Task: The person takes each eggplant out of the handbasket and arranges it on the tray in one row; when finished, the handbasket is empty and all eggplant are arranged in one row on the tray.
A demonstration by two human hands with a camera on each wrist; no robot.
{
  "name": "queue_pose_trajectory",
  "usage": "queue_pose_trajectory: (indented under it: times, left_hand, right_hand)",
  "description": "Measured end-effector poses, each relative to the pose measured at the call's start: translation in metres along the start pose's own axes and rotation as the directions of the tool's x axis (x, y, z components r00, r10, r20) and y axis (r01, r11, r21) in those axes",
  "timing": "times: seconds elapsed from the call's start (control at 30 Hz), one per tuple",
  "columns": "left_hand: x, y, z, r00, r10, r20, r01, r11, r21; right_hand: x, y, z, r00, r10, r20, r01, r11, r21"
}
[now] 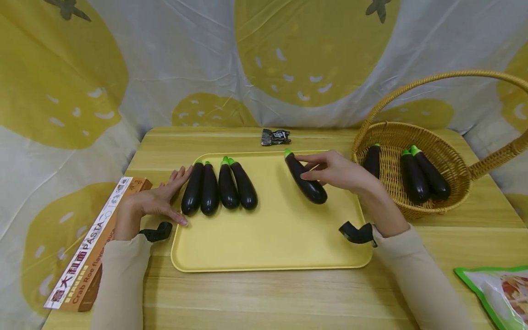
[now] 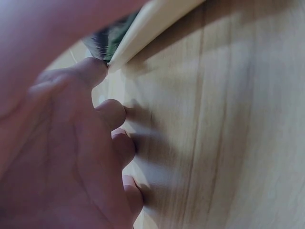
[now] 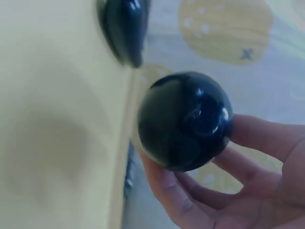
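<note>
An eggplant point(image 1: 306, 179) with a green stem end is pinched between the thumb and fingers of my right hand point(image 1: 336, 170), over the right part of a yellow tray point(image 1: 272, 243). In the right wrist view its round dark bottom point(image 3: 186, 121) faces the camera, off the tray surface. My left hand point(image 1: 158, 199) rests spread at the tray's left edge, fingertips by the leftmost eggplant point(image 1: 192, 190). Several eggplants lie side by side there, stems pointing away. The left wrist view shows that hand's fingers point(image 2: 112, 114) bent down toward the wooden table.
A wicker basket point(image 1: 458, 201) with a tall handle stands right of the tray, holding three eggplants point(image 1: 414, 178). A pasta box point(image 1: 92, 247) lies at the left, a small black clip-like item point(image 1: 275, 137) behind the tray, and a green-edged food bag point(image 1: 501, 293) at front right.
</note>
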State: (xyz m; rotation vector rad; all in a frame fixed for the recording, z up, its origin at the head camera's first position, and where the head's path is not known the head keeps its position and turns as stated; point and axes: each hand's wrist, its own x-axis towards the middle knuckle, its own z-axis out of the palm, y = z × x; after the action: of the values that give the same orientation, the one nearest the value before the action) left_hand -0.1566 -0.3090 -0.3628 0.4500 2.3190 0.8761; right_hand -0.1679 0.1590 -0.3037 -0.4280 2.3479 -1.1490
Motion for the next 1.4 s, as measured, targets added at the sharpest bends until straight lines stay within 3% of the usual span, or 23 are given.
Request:
queue_pose_trajectory:
  times: [0.2,0.43,0.93,1.4]
  left_hand:
    - [0.003,0.002,-0.001,1.000,0.022,-0.006,-0.022,0.999,0.030]
    - [0.005,0.006,-0.001,1.000,0.020,0.001,-0.020,0.999,0.035]
    - [0.002,0.000,0.001,1.000,0.017,0.008,-0.017,1.000,-0.018]
    - [0.001,-0.003,0.001,1.000,0.009,-0.008,-0.009,1.000,0.017]
  right_hand:
    - [0.048,-0.011,0.033,0.999,-0.002,0.034,-0.002,0.995,0.102]
    - [0.075,-0.015,0.056,0.999,-0.024,0.049,0.018,0.992,0.123]
    - [0.078,-0.019,0.082,0.999,0.002,0.045,-0.006,0.998,0.070]
    - [0.080,-0.019,0.084,1.000,0.017,-0.005,-0.017,0.997,0.071]
